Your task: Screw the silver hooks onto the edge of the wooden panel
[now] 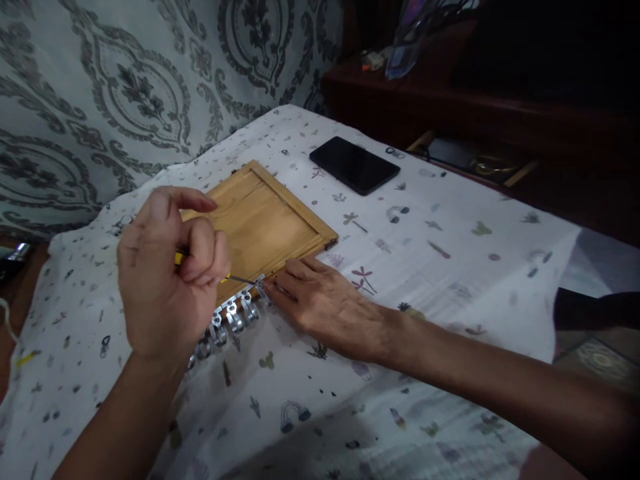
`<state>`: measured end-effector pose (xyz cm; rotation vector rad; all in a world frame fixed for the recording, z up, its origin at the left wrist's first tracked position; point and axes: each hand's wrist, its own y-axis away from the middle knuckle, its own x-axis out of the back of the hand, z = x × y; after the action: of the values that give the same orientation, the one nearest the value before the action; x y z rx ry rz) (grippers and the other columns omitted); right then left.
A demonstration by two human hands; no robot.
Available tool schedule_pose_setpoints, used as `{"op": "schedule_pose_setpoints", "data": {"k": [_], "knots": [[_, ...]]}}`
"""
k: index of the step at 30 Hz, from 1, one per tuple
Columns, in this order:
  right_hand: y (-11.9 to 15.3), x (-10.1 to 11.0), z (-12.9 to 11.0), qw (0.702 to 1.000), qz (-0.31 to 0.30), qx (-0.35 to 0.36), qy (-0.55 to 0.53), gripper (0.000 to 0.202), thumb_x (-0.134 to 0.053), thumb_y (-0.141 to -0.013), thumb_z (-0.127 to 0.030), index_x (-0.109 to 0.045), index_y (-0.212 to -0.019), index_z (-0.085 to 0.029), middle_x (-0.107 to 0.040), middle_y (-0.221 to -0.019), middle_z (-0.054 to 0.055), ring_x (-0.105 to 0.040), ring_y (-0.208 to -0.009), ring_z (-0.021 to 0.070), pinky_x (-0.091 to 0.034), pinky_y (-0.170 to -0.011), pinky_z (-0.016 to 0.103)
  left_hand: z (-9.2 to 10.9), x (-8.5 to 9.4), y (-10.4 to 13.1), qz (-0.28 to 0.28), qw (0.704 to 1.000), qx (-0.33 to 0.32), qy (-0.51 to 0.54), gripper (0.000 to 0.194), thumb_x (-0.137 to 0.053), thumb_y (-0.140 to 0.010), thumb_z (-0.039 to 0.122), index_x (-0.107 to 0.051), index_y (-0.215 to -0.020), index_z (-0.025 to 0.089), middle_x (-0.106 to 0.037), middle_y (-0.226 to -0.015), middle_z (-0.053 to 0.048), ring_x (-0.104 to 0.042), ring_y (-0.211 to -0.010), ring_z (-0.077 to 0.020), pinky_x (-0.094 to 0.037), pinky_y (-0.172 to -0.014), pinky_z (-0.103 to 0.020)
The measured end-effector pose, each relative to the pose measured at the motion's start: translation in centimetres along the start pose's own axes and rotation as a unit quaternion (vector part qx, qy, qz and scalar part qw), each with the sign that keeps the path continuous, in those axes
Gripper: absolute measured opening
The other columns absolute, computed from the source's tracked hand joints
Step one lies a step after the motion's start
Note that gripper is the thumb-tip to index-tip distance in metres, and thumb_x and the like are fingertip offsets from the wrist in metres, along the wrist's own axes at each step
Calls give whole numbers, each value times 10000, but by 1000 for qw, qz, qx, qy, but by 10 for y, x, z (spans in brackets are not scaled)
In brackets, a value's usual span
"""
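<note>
Currently, the left hand (173, 273) has its grip clamped on a thin-shafted tool (241, 279) with yellow on it, the shaft slanting to the row of metal clips (233, 316) along the near edge of the wooden panel (260, 220). The right hand (335, 303) lies palm down at the end of this row, its fingertips at the panel edge; whether its grip pinches the end clip cannot be told. The panel rests on a printed white cloth (425, 233), with a dark phone (355, 165) lying beyond it, apart from both hands
</note>
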<state>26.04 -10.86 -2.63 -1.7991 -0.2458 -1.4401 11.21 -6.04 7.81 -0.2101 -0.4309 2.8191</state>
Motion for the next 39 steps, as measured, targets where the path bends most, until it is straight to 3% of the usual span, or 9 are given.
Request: {"op": "schedule_pose_setpoints", "data": {"k": [8,14,22,27,31,35,39], "knots": [[0,-4,0,1000,13,-3,9,158,-531,-972,-77,-678,-1029,-71,-670,-903,99,-512,-892,240,-386,-781,381,0,-1,0,-3,999,-26,27,389,-429,-1022,200,-701,-750,148,-238,-409,79,-120,-362,-60,-160,-393,-238],[-1,-3,-1,1000,2,-10,0,154,-536,-966,-68,-685,-1005,-80,-683,-905,99,-516,-898,240,-389,-767,377,-2,-3,0,7,1000,-4,14,281,-575,-973,285,-683,-746,159,-222,-411,87,-109,-371,-58,-151,-396,-247],[-1,1,0,1000,-14,-13,-11,152,-534,-966,-68,-681,-1004,-71,-672,-905,104,-520,-905,242,-394,-762,386,-2,-7,0,8,1000,-8,0,390,-415,-1029,230,-666,-739,159,-204,-408,83,-87,-371,-66,-152,-391,-240],[-2,3,0,1000,-22,-14,-16,171,-521,-962,-57,-686,-1000,-77,-668,-901,99,-522,-905,244,-399,-756,382,-4,-6,-1,5,1000,-13,1,309,-529,-992,283,-662,-751,142,-236,-395,94,-93,-360,-51,-161,-383,-214],[-1,3,0,1000,-21,-14,-13,187,-507,-965,-51,-690,-993,-80,-669,-903,100,-517,-903,239,-398,-762,378,-1,-8,-1,-8,1000,-1,-8,258,-542,-958,217,-671,-754,128,-294,-414,75,-189,-368,-62,-217,-397,-205],[-1,2,0,1000,-11,-11,-12,198,-496,-969,-47,-690,-981,-81,-664,-893,102,-516,-908,237,-394,-751,373,0,-12,0,21,1000,8,-18,252,-513,-954,177,-663,-759,122,-336,-474,54,-279,-405,-78,-264,-421,-213],[0,1,0,1000,-6,-11,-18,173,-519,-968,-59,-685,-942,-99,-660,-881,100,-518,-903,233,-389,-745,369,-2,-13,2,-20,1000,-2,-15,210,-565,-943,224,-668,-787,127,-312,-438,75,-190,-374,-54,-219,-393,-191]]}}
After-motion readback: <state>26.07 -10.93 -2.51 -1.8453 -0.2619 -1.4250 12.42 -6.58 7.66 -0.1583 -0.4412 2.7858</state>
